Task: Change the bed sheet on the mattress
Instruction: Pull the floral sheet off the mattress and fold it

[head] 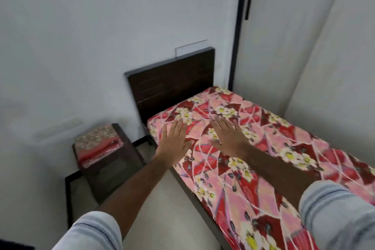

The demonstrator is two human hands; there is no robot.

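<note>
A red and pink floral bed sheet (pixel 263 148) covers the mattress on a narrow bed with a dark wooden headboard (pixel 172 85). My left hand (pixel 174 140) is flat with straight fingers over the sheet's near corner by the headboard. My right hand (pixel 227 136) is flat and palm down on the sheet a little further in. Neither hand grips anything. On a dark wooden stool (pixel 123 152) left of the bed lies a folded red patterned cloth (pixel 97 144).
White walls close in behind the headboard and along the bed's far side. A white wardrobe door with a dark handle (pixel 248 9) stands at the back right. Pale floor (pixel 162 209) runs between the stool and the bed's dark frame.
</note>
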